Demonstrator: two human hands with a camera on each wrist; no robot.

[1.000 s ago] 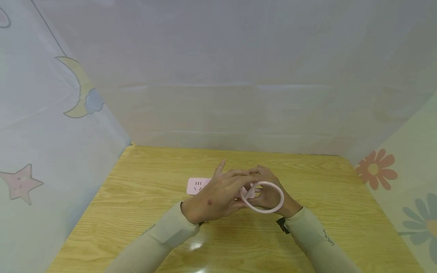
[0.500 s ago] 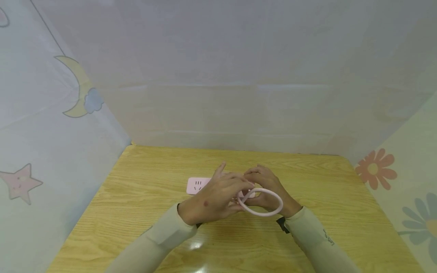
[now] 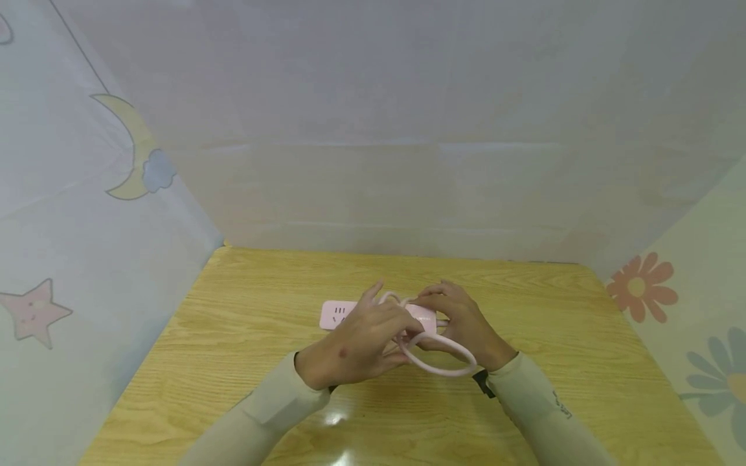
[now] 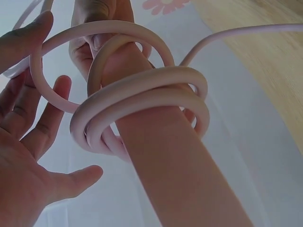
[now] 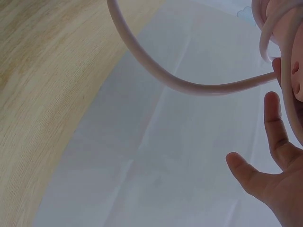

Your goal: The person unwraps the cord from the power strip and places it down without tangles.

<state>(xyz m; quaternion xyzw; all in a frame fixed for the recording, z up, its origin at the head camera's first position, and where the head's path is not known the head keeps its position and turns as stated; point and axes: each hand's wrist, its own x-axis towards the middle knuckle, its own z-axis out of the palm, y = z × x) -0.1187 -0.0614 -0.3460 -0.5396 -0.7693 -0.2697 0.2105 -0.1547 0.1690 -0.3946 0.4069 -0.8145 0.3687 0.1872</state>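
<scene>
In the head view a pink power strip point(image 3: 329, 314) spans the space between my two hands. My right hand point(image 3: 473, 330) grips its right end, thumb on the casing as the left wrist view shows. Several turns of the strip's pink cord point(image 4: 142, 90) wrap around its body. My left hand point(image 3: 358, 343) is left of the right one, pinching a loose stretch of cord between thumb and fingers while its little finger sticks out. A wide loop of cord hangs in front of the strip. In the right wrist view, only part of the right hand point(image 5: 279, 175) shows.
The wood-grained table point(image 3: 280, 285) lies beneath both hands. A pale wall sheet point(image 3: 373, 194) rises behind it, with patterned side sheets bearing a moon point(image 3: 131, 149) and flowers point(image 3: 638, 289). A dark band point(image 3: 483, 384) shows at the right wrist.
My left hand has shifted left and a little nearer the body. The cord loop has dropped and flattened, uncovering more of the strip's right end. The right hand has barely moved.
</scene>
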